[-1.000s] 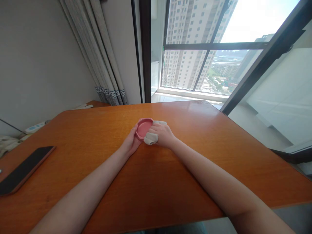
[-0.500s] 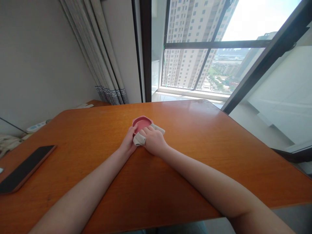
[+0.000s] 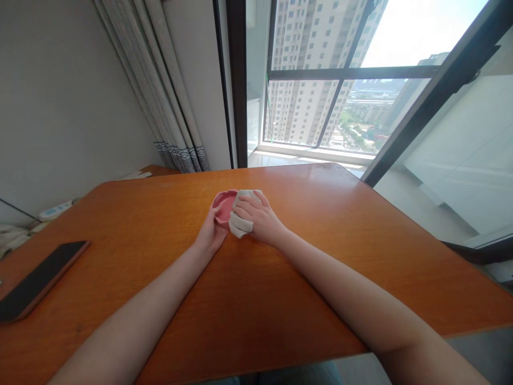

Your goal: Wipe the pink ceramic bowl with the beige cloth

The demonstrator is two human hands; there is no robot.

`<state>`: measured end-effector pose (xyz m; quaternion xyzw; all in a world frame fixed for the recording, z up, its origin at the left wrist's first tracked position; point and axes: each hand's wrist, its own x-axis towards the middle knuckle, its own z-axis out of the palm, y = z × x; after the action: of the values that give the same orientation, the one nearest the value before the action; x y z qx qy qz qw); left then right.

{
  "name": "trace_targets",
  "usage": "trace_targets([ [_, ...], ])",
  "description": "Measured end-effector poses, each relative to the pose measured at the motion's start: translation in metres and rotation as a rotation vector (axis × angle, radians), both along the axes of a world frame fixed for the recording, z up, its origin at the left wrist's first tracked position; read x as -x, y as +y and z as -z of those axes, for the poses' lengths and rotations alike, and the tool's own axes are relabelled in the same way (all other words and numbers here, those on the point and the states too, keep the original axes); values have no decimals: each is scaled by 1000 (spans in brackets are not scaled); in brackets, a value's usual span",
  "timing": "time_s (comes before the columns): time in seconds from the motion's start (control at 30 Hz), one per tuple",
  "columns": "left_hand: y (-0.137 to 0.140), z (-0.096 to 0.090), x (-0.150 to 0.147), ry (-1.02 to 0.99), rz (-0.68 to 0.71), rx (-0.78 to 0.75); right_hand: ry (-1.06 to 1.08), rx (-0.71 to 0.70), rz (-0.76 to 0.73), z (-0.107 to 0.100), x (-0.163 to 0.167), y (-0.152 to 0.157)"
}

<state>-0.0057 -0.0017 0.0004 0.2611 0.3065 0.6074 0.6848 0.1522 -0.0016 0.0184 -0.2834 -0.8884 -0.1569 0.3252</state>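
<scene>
A shallow pink dish (image 3: 225,206) with a raised, shaped rim is held over the middle of the wooden table. My left hand (image 3: 211,230) grips its near left side, the thumb lying over the rim. Against the dish's right side my right hand (image 3: 262,218) presses a pale grey cloth (image 3: 241,226), the fingers bent over it. Part of the cloth (image 3: 247,194) sticks out beyond the fingers on the far side. The cloth and the right fingers hide the dish's right edge.
The brown wooden table (image 3: 168,214) spreads around both hands. A dark flat tray-like board (image 3: 40,280) lies at the left. A white power strip (image 3: 56,209) is past the left edge. Behind stand a grey curtain (image 3: 160,91) and a window (image 3: 304,107).
My right hand and the cloth have moved right along the dish to its right side, with the fingers more spread over the cloth. The dish has shifted and tilted slightly left.
</scene>
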Motion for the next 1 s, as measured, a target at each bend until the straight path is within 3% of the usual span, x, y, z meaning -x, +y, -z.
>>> trace_targets([
  [0.13,-2,-2,-3,-15,-5,58,-15,-1,1,6,16,-2],
  [0.33,-6,-6,-3,-40,136,42,-127,-17,-99,-4,9,-3],
  [0.5,-4,-6,-4,7,74,6,-187,-40,-187,-10,-3,-7],
  [0.6,-1,-3,-5,-11,-10,23,-154,-17,-95,-5,10,-13],
  [0.7,-1,-2,-4,4,-76,55,-112,52,118,4,30,-23],
  [0.8,-2,-3,-2,44,-44,63,-119,99,213,7,38,-27],
  [1.0,-1,-8,-1,38,108,33,-316,134,-25,-16,3,-11],
])
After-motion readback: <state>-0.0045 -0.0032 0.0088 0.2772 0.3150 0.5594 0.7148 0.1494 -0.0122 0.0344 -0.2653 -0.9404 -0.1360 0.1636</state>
